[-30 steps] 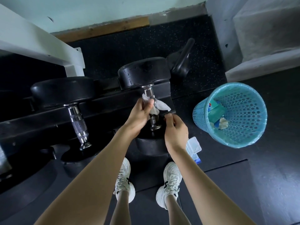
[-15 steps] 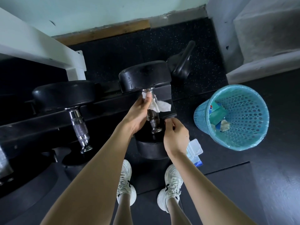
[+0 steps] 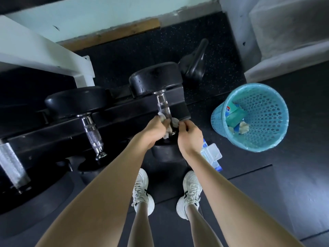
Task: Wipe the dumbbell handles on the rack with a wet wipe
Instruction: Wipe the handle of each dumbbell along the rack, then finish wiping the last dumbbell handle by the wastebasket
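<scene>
On the rack (image 3: 53,132), three dumbbell handles; left hand (image 3: 154,130) and right hand (image 3: 189,138) grips clench one wipe (image 3: 166,125).

A: The dumbbell handle (image 3: 164,108) was bright chromed metal, rough with knurling along its middle and smooth at the collar.

B: And the heads (image 3: 154,78)?

A: Matt black, rubbery-looking, scuffed at the edges. The rack (image 3: 53,129) was black painted metal with a dull sheen.

B: The wet wipe (image 3: 166,122)?

A: Thin, white and crumpled, soft like damp cloth. The bin (image 3: 263,122) was pale blue perforated plastic; the floor (image 3: 293,175) was matt, speckled black rubber.
</scene>
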